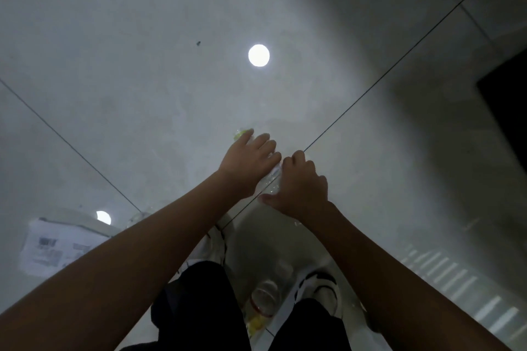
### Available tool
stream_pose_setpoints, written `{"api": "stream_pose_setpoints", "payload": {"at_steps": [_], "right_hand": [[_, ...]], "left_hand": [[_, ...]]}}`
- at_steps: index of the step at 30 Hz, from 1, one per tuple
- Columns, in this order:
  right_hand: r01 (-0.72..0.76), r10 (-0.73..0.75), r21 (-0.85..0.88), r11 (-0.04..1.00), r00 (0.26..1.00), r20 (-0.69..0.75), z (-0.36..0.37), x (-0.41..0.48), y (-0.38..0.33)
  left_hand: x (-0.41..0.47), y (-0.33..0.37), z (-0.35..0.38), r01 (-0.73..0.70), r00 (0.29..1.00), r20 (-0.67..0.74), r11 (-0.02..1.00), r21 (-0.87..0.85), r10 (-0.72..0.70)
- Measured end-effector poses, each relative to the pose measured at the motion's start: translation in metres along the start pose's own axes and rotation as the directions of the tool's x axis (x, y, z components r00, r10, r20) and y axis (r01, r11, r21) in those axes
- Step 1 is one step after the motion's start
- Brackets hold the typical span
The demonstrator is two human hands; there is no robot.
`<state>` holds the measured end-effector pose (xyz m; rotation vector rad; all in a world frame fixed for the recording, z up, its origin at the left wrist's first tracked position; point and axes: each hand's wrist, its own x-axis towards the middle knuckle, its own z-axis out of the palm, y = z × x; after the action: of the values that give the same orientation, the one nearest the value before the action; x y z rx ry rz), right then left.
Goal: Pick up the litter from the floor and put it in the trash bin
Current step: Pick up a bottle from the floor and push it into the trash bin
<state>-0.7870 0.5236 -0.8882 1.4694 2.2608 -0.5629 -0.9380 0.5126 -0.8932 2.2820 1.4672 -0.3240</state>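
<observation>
**Bare arms, black trousers, white trainers**

The left forearm point(128, 259) and right forearm point(385, 265) are bare from the lower edge of the view to the wrists, and the left hand point(248, 157) and right hand point(299, 185) are bare too. Both legs wear black trousers point(199, 308) of plain, loose cloth. The left trainer point(212, 245) looks almost wholly white, with a dark edge at its side. The right trainer point(319, 291) is white with bold black bands across its upper — finer detail is lost in the dim, soft picture.
</observation>
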Motion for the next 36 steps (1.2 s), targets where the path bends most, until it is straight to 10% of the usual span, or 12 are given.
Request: {"api": "stream_pose_setpoints", "payload": {"at_steps": [12,36], "right_hand": [[0.188,-0.187,-0.001,0.982,0.978,0.095,-0.093,-0.028,-0.021],[0.344,-0.358,-0.101,0.934,0.903,-0.238,-0.661,-0.328,-0.165]], "left_hand": [[-0.063,0.005,-0.088,0.125,0.988,-0.08,0.99,-0.072,-0.131],[-0.354,0.084,-0.658,0.463,0.833,-0.341,0.886,-0.003,-0.436]]}}
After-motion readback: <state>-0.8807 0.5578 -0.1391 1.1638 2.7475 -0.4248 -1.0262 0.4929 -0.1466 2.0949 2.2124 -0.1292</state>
